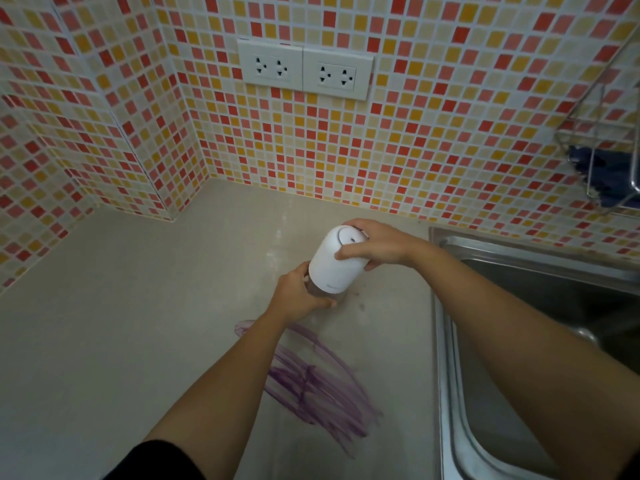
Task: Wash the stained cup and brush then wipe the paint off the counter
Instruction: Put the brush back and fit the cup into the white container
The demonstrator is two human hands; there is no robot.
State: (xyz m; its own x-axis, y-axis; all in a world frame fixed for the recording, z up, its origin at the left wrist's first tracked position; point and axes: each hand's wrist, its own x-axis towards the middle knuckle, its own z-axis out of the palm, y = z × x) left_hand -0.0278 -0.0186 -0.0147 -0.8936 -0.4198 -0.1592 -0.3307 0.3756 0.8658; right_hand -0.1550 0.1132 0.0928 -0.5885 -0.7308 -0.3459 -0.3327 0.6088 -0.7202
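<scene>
A wall of small red, orange and cream mosaic tiles (433,140) rises behind a pale beige stone bench (114,334), with two white double power sockets (304,69) set into the tiles. Near the back of the bench, just left of the stainless steel sink (519,341), both hands hold a white cylindrical dispenser bottle with a clear lower part (334,263). The left hand (299,294) is wrapped around the clear base; the right hand (377,242) is closed over the white top, thumb across its side. A faint grey mark sits low on the white body (too small to read). On the bench nearer the camera than the bottle lie purple paint smears (311,379). To the sink's upper right, a wire wall rack (595,133) holds a dark blue cloth (602,171).
</scene>
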